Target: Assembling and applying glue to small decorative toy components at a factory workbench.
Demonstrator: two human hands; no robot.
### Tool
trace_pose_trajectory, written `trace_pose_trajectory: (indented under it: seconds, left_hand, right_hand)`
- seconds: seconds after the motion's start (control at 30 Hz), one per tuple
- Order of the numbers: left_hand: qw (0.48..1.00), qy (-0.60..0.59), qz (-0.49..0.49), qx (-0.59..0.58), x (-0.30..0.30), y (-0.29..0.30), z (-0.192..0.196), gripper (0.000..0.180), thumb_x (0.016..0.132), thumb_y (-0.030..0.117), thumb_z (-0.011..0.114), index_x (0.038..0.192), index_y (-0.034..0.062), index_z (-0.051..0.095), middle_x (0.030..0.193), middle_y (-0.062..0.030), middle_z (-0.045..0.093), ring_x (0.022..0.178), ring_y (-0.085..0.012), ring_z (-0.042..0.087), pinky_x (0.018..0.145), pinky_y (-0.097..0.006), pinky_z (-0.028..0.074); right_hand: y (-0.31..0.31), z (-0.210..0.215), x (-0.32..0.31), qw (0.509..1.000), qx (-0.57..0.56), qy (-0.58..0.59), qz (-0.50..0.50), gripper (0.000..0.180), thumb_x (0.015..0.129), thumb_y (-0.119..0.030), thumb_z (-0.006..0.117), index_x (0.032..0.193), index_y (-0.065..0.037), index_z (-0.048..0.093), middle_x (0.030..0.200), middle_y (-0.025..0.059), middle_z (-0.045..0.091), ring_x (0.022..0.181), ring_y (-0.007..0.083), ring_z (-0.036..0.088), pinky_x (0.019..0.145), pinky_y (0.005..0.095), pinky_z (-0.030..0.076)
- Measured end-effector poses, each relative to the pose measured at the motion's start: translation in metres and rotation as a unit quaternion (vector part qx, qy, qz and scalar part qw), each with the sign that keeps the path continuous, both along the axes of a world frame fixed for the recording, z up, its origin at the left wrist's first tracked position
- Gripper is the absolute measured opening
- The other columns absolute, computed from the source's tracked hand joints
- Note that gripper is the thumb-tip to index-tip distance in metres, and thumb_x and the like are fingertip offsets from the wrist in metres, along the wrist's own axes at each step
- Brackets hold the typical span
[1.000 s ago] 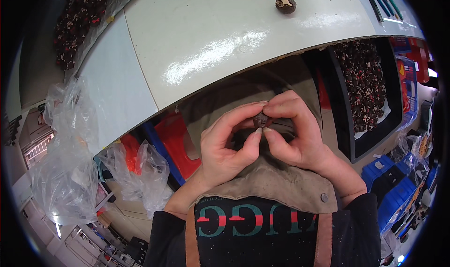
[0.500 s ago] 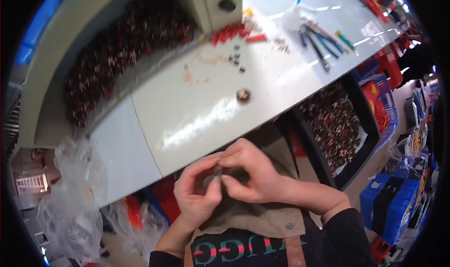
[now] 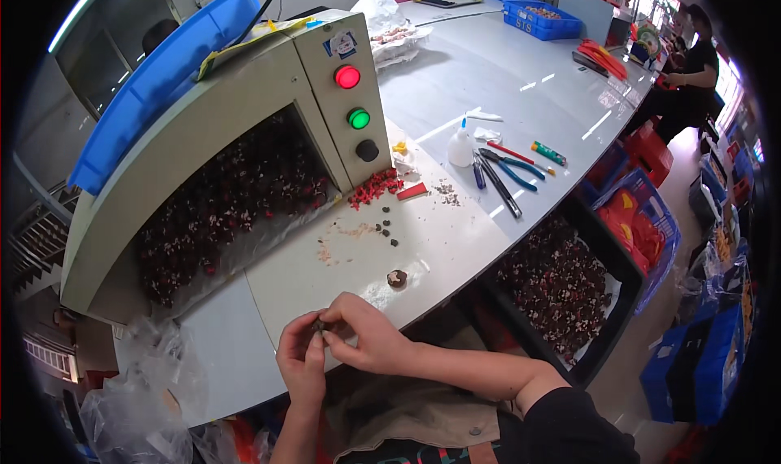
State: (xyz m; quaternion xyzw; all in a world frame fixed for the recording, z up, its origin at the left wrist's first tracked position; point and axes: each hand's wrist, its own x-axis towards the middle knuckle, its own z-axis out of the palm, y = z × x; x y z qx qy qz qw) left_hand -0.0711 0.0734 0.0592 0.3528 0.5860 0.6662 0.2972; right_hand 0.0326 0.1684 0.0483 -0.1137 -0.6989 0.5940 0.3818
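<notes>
My left hand point(image 3: 303, 360) and my right hand point(image 3: 364, 339) meet at the near edge of the white worktable point(image 3: 455, 220), fingertips pinched together on one small dark part point(image 3: 319, 326). A similar small dark part point(image 3: 397, 278) lies on the table just beyond my right hand. Further back, a few tiny dark bits point(image 3: 387, 226) and a heap of red scraps point(image 3: 374, 189) lie in front of the grey machine point(image 3: 244, 138), whose open bay holds a mass of dark and red small parts point(image 3: 228, 207).
The machine front carries a red, a green and a black button point(image 3: 356, 119). A squeeze bottle point(image 3: 460, 148), pliers point(image 3: 512, 168) and pens lie to the right. A black bin of dark parts point(image 3: 561, 289) sits beside my right arm. Blue crates point(image 3: 643, 228) and people sit further off.
The view has tilted up from my lap to the table and machine. My hands have risen from over my lap to the table's edge, still pinching the small part.
</notes>
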Motion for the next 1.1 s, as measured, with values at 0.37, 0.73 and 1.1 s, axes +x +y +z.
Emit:
trace_pose_trajectory:
  seconds: [0.37, 0.73, 1.1]
  left_hand:
    - [1.000, 0.025, 0.013, -0.005, 0.003, 0.005, 0.006, 0.025, 0.085, -0.003, 0.049, 0.109, -0.0013, 0.054, 0.104, -0.0091, 0.059, 0.097, -0.0158, 0.056, 0.086, -0.029, 0.047]
    - [0.999, 0.030, 0.003, 0.011, 0.003, 0.000, 0.003, 0.024, 0.085, 0.000, 0.047, 0.108, -0.0005, 0.055, 0.104, -0.0080, 0.058, 0.097, -0.0144, 0.055, 0.087, -0.027, 0.045]
    - [1.000, 0.015, 0.004, -0.002, -0.005, 0.005, 0.003, 0.025, 0.083, -0.003, 0.048, 0.107, -0.0007, 0.054, 0.103, -0.0092, 0.060, 0.097, -0.0163, 0.057, 0.085, -0.029, 0.046]
  right_hand:
    - [0.001, -0.002, -0.001, 0.999, 0.019, 0.002, -0.027, 0.019, 0.081, -0.003, 0.057, 0.096, 0.000, 0.047, 0.086, 0.0091, 0.050, 0.073, 0.0154, 0.057, 0.065, 0.0278, 0.048]
    - [-0.004, -0.003, -0.001, 1.000, 0.014, -0.008, -0.018, 0.017, 0.081, -0.007, 0.057, 0.093, 0.000, 0.047, 0.083, 0.0088, 0.052, 0.071, 0.0145, 0.055, 0.063, 0.0273, 0.047]
    - [0.005, 0.002, -0.006, 0.999, 0.028, -0.018, 0.000, 0.023, 0.078, 0.000, 0.057, 0.099, 0.001, 0.047, 0.092, 0.0110, 0.049, 0.079, 0.0179, 0.055, 0.067, 0.0273, 0.048]
